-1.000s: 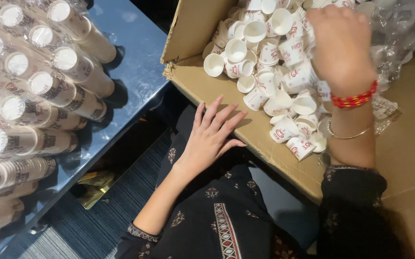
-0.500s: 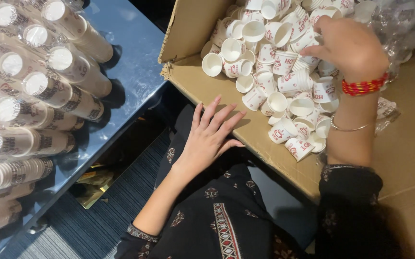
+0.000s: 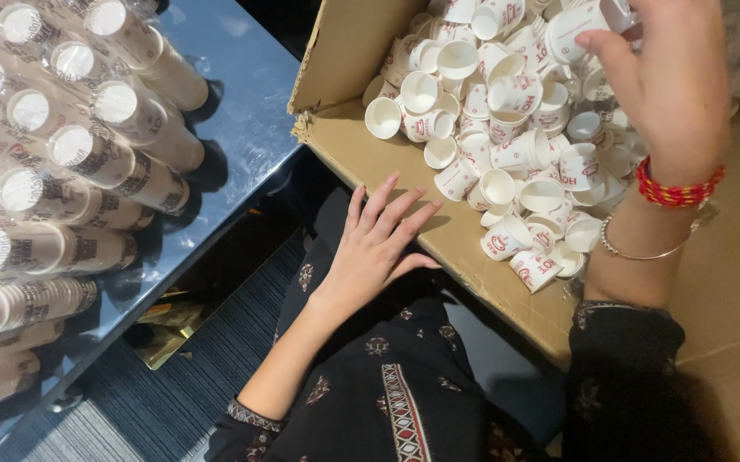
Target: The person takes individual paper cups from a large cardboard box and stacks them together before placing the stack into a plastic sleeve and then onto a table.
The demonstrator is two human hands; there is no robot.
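Observation:
A heap of small white paper cups (image 3: 507, 128) with red print lies in an open cardboard box (image 3: 361, 145). My right hand (image 3: 665, 94), wearing a red bead bracelet and a thin bangle, is raised over the far right of the heap. Its thumb and fingers close around one paper cup (image 3: 579, 24) at the top edge of the view. My left hand (image 3: 378, 248) lies flat with fingers spread, half on the box's near flap and half on my dark patterned lap.
A shiny blue table (image 3: 233, 103) at left carries several plastic-wrapped sleeves of stacked cups (image 3: 105, 162). Striped carpet (image 3: 182, 385) shows below it, with a gold-coloured object (image 3: 160, 329) under the table edge. Clear plastic wrap lies at the box's far right.
My right hand has shifted from above the pile toward the upper right and now has a cup in its fingers. My left hand has stayed in place.

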